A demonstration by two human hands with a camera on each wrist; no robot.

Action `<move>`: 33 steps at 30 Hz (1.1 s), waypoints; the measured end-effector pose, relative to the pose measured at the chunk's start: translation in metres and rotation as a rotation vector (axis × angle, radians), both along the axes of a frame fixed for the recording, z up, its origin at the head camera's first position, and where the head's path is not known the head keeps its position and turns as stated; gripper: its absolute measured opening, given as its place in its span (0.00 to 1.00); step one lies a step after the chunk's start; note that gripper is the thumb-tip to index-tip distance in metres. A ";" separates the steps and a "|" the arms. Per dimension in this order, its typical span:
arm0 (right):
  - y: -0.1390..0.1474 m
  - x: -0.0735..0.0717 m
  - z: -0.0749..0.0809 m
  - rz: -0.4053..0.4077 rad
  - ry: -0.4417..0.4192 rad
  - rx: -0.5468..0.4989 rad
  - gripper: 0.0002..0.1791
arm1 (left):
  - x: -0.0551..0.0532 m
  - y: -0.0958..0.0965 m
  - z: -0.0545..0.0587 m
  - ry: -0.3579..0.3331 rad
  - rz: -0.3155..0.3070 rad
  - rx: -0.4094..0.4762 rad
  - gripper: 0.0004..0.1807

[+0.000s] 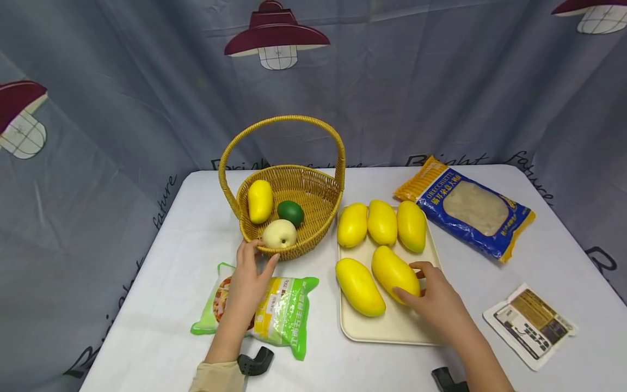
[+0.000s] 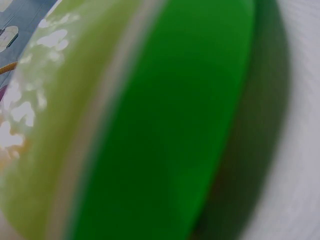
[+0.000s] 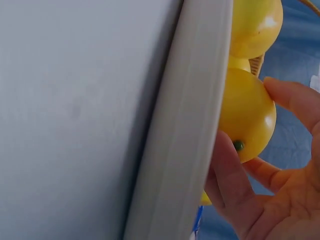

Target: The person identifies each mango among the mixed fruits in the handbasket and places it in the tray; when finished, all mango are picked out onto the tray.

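My right hand [image 1: 438, 299] grips the lower end of a yellow mango [image 1: 392, 269] on a cream tray [image 1: 382, 330]. The right wrist view shows thumb and fingers on either side of this mango [image 3: 247, 112], near its dark stem spot. Another mango [image 1: 360, 287] lies to its left, and three more stand in a row behind. My left hand [image 1: 251, 283] holds the front rim of a wicker basket [image 1: 313, 201]. Inside the basket are a mango [image 1: 260, 201], a small dark green fruit [image 1: 291, 212] and a pale round fruit [image 1: 280, 234].
A green food bag [image 1: 289, 310] lies under the left forearm and fills much of the left wrist view. Behind the tray's right side is a blue and orange pasta bag [image 1: 470, 209]. A small white packet [image 1: 530, 325] lies at right. The basket's tall handle [image 1: 289, 118] arches upward.
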State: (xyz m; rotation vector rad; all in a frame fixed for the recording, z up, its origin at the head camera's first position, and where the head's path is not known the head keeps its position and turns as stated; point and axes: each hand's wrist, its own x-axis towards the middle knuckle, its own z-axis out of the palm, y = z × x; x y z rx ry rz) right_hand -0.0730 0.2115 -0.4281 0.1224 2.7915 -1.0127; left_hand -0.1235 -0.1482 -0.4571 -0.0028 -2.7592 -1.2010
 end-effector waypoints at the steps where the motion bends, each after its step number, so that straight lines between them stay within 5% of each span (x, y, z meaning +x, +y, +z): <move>1: -0.001 0.001 0.000 0.002 -0.006 -0.002 0.45 | 0.000 0.000 0.000 0.001 0.000 0.001 0.32; 16: -0.010 0.013 0.002 -0.018 -0.048 -0.003 0.43 | -0.001 0.000 -0.002 0.001 0.005 -0.007 0.32; 33: -0.017 0.002 -0.001 -0.039 -0.043 0.011 0.46 | 0.000 0.000 0.000 -0.017 0.009 -0.009 0.34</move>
